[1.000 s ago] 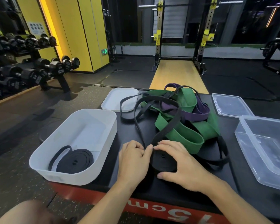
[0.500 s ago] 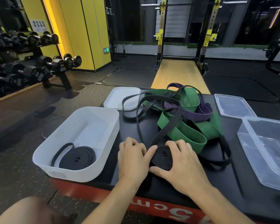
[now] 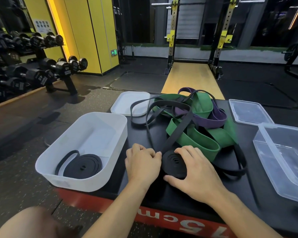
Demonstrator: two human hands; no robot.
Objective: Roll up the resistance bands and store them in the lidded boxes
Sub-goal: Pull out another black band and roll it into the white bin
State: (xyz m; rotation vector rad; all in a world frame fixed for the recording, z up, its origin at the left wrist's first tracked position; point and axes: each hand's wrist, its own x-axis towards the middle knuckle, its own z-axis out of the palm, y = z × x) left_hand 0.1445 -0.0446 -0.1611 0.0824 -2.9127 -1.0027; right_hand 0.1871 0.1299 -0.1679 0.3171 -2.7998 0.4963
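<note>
Gym table (image 3: 139,134): our right hand (image 3: 196,174) clamps the black coil (image 3: 174,162); grip of left hand (image 3: 142,164) unclear. Tail snagging the green band (image 3: 196,141) could spring it loose.

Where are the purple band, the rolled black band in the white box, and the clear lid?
purple band (image 3: 212,122), head view, its wide lower loop.
rolled black band (image 3: 83,167), head view, the coil's middle.
clear lid (image 3: 249,112), head view, its flat middle.
</note>
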